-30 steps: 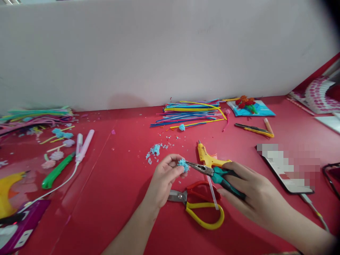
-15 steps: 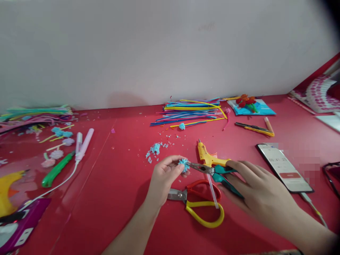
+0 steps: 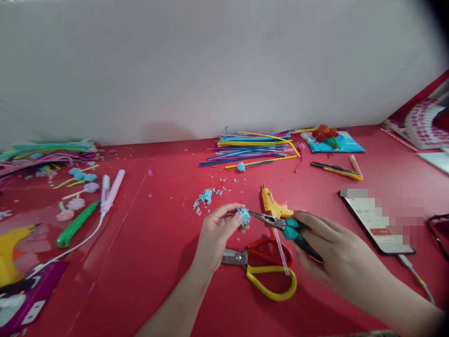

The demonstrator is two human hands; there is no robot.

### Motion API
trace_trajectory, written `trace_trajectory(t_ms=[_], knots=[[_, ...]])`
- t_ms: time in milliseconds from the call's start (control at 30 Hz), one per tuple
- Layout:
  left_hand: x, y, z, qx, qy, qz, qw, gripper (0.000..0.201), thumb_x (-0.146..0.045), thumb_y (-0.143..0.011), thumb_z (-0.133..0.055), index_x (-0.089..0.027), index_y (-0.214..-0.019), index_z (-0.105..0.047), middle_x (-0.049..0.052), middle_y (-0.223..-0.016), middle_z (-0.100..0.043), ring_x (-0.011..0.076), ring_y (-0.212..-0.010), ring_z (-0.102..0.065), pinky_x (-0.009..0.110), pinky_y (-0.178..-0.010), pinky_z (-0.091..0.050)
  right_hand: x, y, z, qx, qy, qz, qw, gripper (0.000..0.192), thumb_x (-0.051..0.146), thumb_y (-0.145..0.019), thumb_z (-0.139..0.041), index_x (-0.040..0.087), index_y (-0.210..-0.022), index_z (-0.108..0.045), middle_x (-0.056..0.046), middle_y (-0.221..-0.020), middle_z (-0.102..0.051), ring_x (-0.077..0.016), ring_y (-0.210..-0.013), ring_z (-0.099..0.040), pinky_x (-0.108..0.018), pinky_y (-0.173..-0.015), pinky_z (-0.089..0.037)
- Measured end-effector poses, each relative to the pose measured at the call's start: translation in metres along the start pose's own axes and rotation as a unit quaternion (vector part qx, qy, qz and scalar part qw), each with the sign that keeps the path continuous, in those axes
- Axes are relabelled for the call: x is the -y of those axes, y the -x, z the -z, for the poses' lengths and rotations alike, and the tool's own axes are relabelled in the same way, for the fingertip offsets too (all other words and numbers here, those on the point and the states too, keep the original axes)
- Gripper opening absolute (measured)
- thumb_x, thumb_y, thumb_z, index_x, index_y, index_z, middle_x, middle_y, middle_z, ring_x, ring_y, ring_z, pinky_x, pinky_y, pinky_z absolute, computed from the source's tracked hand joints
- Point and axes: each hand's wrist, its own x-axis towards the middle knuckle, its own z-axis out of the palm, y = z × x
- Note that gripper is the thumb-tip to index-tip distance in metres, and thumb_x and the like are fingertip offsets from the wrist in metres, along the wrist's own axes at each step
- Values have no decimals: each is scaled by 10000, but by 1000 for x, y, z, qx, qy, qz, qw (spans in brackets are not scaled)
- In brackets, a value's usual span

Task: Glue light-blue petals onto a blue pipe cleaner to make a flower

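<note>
My left hand (image 3: 217, 231) pinches a small fuzzy light-blue pompom (image 3: 243, 216) between thumb and fingers, just above the red table (image 3: 157, 262). My right hand (image 3: 333, 257) grips the teal handles of needle-nose pliers (image 3: 280, 224), whose metal tips point left and touch the pompom. Under both hands lie scissors (image 3: 261, 269) with one red and one yellow handle loop. A yellow glue gun (image 3: 271, 206) rests right behind the pliers.
Light-blue fluff scraps (image 3: 205, 196) lie behind my left hand. A pile of coloured pipe cleaners (image 3: 250, 147) sits by the wall. A phone (image 3: 377, 220) with a cable lies at right. A green cutter (image 3: 75, 225), a pink-white tool (image 3: 110, 192) and small pompom flowers (image 3: 79, 180) lie at left.
Both hands stayed almost in place. The pliers' tips shifted slightly against the pompom, and my right hand drew a little nearer to the handles' front.
</note>
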Motion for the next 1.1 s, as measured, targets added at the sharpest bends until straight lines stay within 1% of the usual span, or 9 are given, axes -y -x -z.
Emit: trace_trajectory(t_ms=[100,200,300,400,467,600,667,800,1100], knots=[[0,-1,1,3,5,3,1000,198,-234,-711,-681,-147,-889,-678,13,-654,-664,119,-571,-610,246,-619,-473,1,-1,2,78,-186,-116,973,247,249,-879,-424,175,-786,-640,-77,-941,-644,-174,-767,-619,-274,-653,-502],[3,-4,4,21,26,13,999,199,-245,-718,-676,-142,-887,-683,21,-677,-666,118,-578,-607,251,-626,-479,4,-3,1,148,-370,-209,893,285,337,-883,-442,180,-746,-637,-32,-769,-665,-149,-671,-605,-238,-578,-478],[5,-6,7,44,59,28,997,200,-234,-716,-678,-138,-892,-683,27,-701,-671,119,-596,-614,256,-643,-491,8,-5,0,180,-478,-245,824,222,344,-838,-512,179,-772,-645,-39,-789,-681,-174,-713,-620,-258,-599,-489],[7,-8,9,54,75,34,995,203,-217,-715,-681,-139,-903,-683,28,-707,-676,118,-604,-621,256,-660,-496,10,-5,0,159,-517,-242,805,207,315,-841,-506,197,-855,-676,-61,-932,-692,-207,-836,-638,-304,-699,-513],[7,-8,10,57,75,36,995,209,-215,-721,-678,-138,-915,-684,30,-699,-679,117,-603,-622,259,-674,-497,9,-5,1,149,-486,-228,830,229,321,-859,-482,203,-883,-676,-62,-934,-690,-204,-825,-641,-300,-685,-519],[6,-6,9,59,80,37,994,205,-219,-713,-688,-142,-903,-685,31,-722,-680,123,-617,-628,258,-660,-497,6,-1,0,110,-267,-149,946,244,281,-869,-456,185,-743,-641,-67,-897,-644,-181,-766,-624,-280,-657,-508],[5,-6,8,57,91,37,994,193,-211,-698,-700,-147,-879,-676,23,-740,-673,129,-626,-633,261,-650,-502,4,1,-2,70,-159,-90,981,236,245,-858,-459,179,-688,-608,-88,-930,-621,-197,-825,-614,-303,-704,-502],[4,-5,5,63,101,39,992,186,-203,-694,-702,-148,-861,-640,18,-730,-659,143,-653,-644,263,-645,-510,2,5,-9,37,-54,-32,997,209,219,-845,-475,180,-667,-577,-94,-864,-607,-230,-895,-593,-341,-736,-493],[3,-3,3,62,88,33,994,193,-193,-695,-705,-155,-867,-626,-3,-725,-647,134,-642,-646,253,-641,-511,2,2,-12,25,-1,-4,1000,207,197,-831,-480,172,-653,-583,-79,-764,-585,-220,-861,-590,-361,-755,-490]])
